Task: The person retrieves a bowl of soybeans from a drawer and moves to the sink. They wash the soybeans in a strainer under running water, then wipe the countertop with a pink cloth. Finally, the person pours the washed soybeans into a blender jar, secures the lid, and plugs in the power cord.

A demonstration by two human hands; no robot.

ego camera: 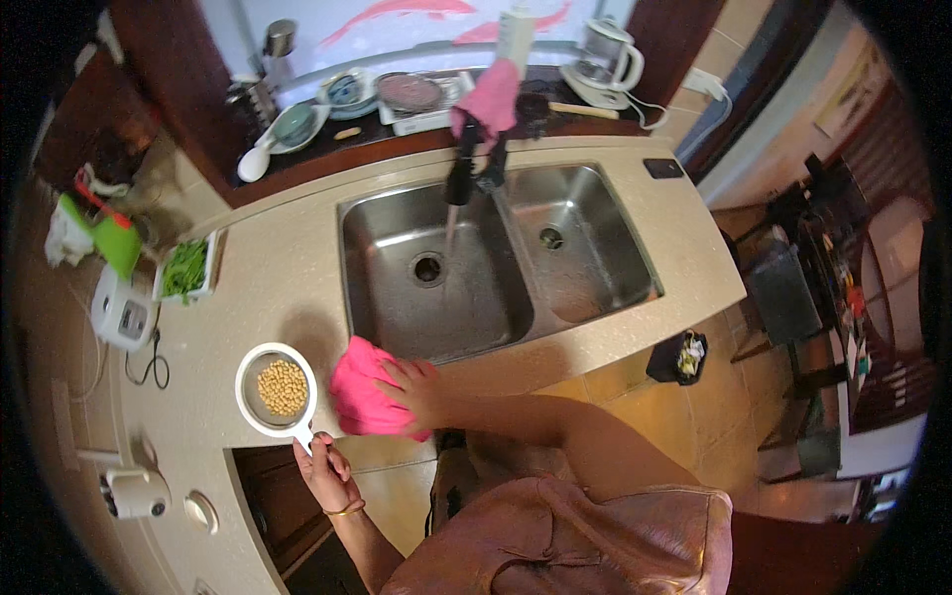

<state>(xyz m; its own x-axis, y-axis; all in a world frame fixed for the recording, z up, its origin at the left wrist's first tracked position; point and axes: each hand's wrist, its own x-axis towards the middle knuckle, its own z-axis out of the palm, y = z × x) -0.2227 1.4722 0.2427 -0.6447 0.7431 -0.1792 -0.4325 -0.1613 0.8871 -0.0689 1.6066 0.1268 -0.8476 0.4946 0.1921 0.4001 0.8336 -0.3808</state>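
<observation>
My left hand (325,465) grips the short handle of a white-rimmed strainer (239,394) at the counter's front edge. Soybeans (282,388) lie in its fine mesh. Just to the right, my right hand (413,392) rests on a bright pink cloth (361,394), pressing it against the counter by the sink's near left corner; its fingers are spread over the fabric. Ahead is a double stainless steel sink (387,312). Water runs from the black faucet (459,178) into the left basin. A second pink cloth (491,100) drapes over the top of the faucet.
Left on the beige counter (245,275) stand a white tray of green leaves (184,269) and a white appliance (123,309) with a cord. A glass kettle (606,56) and dishes (349,89) line the back ledge. A phone (663,168) lies right of the sink; a bin (677,361) stands below.
</observation>
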